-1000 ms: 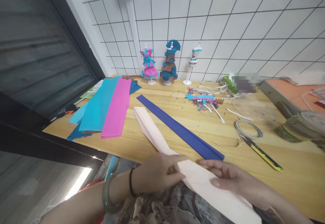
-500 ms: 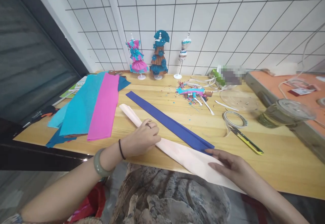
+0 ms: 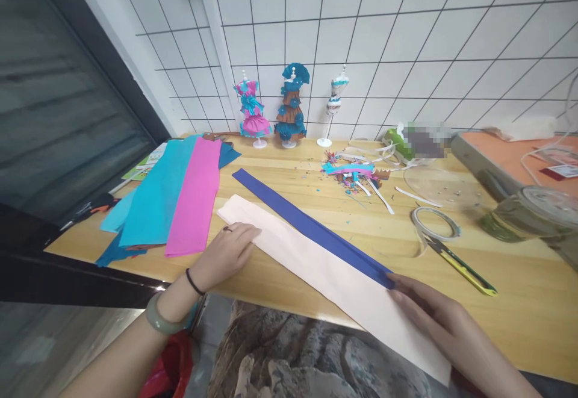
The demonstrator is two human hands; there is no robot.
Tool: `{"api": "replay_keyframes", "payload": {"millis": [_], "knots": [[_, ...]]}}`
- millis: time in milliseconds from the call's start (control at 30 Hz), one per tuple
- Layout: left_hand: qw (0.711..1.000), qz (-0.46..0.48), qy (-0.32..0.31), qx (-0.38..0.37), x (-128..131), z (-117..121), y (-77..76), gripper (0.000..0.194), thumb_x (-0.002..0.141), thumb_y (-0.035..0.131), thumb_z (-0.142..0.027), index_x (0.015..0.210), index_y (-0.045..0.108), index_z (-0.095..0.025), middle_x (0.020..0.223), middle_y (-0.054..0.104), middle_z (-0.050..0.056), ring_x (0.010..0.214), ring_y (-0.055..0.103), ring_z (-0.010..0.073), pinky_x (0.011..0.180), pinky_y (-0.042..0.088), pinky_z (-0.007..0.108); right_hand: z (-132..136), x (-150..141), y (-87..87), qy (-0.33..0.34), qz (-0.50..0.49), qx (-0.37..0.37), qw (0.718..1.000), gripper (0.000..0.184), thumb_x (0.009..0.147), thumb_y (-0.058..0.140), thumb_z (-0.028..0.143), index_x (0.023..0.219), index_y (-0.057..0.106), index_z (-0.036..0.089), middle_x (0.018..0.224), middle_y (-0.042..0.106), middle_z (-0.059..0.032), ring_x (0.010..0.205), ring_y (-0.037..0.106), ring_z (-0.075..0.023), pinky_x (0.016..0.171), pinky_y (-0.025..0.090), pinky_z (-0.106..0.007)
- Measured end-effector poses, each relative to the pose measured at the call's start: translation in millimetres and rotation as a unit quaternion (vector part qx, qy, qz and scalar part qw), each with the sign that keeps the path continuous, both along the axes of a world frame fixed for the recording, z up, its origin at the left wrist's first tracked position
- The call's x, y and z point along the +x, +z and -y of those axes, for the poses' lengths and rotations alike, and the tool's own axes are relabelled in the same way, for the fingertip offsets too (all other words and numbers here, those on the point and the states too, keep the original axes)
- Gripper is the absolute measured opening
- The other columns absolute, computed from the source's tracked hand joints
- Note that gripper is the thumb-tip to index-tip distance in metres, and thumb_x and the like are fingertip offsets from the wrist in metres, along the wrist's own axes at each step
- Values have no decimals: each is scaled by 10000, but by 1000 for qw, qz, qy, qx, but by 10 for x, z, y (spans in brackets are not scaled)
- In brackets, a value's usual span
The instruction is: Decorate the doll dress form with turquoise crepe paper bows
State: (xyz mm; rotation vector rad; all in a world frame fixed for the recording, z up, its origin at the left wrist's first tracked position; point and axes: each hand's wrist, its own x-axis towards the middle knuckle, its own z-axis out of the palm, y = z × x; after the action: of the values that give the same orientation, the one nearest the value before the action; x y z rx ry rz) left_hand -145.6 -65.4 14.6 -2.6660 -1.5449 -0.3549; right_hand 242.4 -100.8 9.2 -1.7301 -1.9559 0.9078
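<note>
A long pale pink strip of crepe paper [image 3: 311, 262] lies unfolded and slanting across the front of the table, its right end past the edge. My left hand [image 3: 232, 250] pinches its near edge close to the far left end, fingers together and thumb hidden. At the other end my right hand [image 3: 433, 314] has closed fingers on the upper edge of the pale strip. Its fingertips also touch the end of a folded dark blue paper strip [image 3: 311, 227], which runs alongside just beyond the pale one.
Turquoise [image 3: 156, 193] and pink paper sheets [image 3: 194, 199] lie at left. Three small dress forms [image 3: 291, 109] stand by the wall. Paper scraps [image 3: 354, 172], a tape roll [image 3: 436, 222], a yellow-and-black cutter [image 3: 465, 268] and a lidded glass container [image 3: 519, 214] are to the right.
The pale strip's left part has been opened out flat and wider. My left hand has moved left and down along it; my right hand has shifted slightly right. The view has also shifted.
</note>
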Motion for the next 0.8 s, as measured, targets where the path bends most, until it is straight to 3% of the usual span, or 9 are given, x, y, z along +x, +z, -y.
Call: {"api": "replay_keyframes", "payload": {"millis": [133, 367, 467, 600, 700, 800], "knots": [[999, -6, 28, -17, 26, -30, 2, 274, 863, 414, -361, 1016, 578, -204, 1031, 550, 79, 1001, 464, 219, 836, 384, 367, 7, 105, -45, 17, 77, 6, 997, 425, 768, 483, 489, 1060, 617, 212, 1090, 647, -55, 985, 605, -232, 804, 513, -269], [994, -5, 105, -12, 164, -144, 30, 340, 881, 368, -378, 757, 611, -175, 814, 569, 66, 889, 499, 210, 821, 364, 384, 74, 173, -9, 38, 114, 30, 992, 401, 752, 474, 509, 1003, 629, 237, 1017, 669, -49, 918, 630, -224, 749, 528, -259], [996, 2, 90, 0, 257, -228, -3, 282, 862, 413, -377, 934, 584, -164, 977, 561, 90, 972, 480, 221, 844, 371, 367, 124, 137, 28, 38, 91, 13, 995, 407, 738, 488, 546, 951, 633, 231, 967, 678, -49, 883, 633, -214, 721, 522, -230], [998, -11, 54, -6, 297, -364, -69, 415, 861, 425, -347, 1232, 405, -163, 1195, 483, 107, 1068, 447, 229, 882, 371, 357, 195, 74, 41, 28, 50, -18, 998, 376, 801, 404, 532, 802, 612, 219, 755, 678, -32, 721, 635, -182, 613, 506, -203], [999, -29, 18, -31, 250, -465, -82, 430, 870, 407, -324, 1268, 364, -165, 1194, 489, 102, 1081, 446, 229, 888, 375, 348, 238, 55, 3, -8, 36, -4, 999, 380, 797, 407, 535, 735, 602, 216, 672, 657, -21, 721, 632, -187, 633, 501, -198], [998, -29, 20, -49, 198, -531, -59, 355, 882, 371, -294, 1209, 421, -165, 1091, 518, 99, 1021, 480, 216, 852, 399, 331, 261, 63, -62, -26, 32, 20, 999, 360, 776, 445, 531, 746, 624, 220, 674, 666, -21, 769, 636, -202, 672, 502, -198]]}}
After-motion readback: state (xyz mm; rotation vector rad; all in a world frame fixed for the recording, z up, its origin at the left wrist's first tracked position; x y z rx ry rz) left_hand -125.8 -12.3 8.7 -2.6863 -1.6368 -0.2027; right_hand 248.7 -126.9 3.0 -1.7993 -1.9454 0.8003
